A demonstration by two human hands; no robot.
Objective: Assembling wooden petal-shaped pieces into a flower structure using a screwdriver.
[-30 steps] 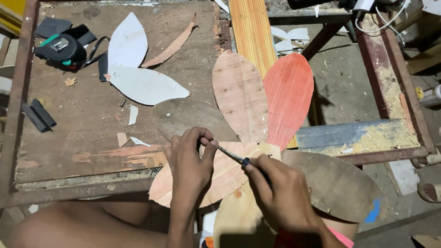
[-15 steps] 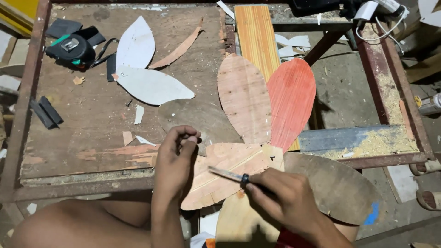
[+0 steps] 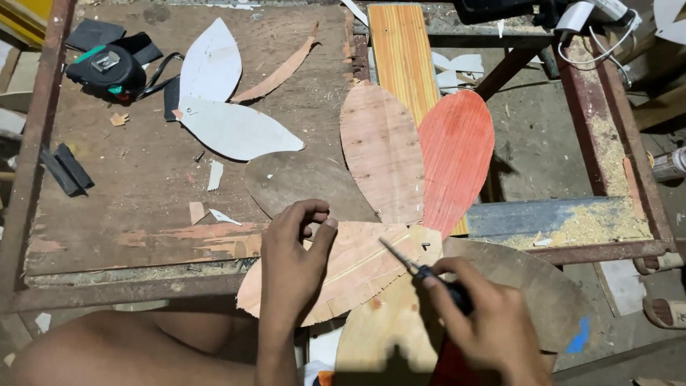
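Nearest, the right hand (image 3: 493, 325) is closed around the dark handle of a thin screwdriver (image 3: 411, 264), its tip on the middle where the plywood petals overlap, so the pieces can be joined there. The left hand (image 3: 293, 261), fingers loosely curled and holding nothing, presses on the pale petal (image 3: 350, 275) to keep it from sliding. Farther, a brown petal (image 3: 382, 154) and a red petal (image 3: 457, 157) fan out over the worktop (image 3: 128, 200) edge. Beyond lie two white templates (image 3: 229, 129) and a tape measure (image 3: 107, 71).

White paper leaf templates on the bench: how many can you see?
2: one upright template beside the tape measure, one lying template just below it. Others may be hidden under the wooden petals.
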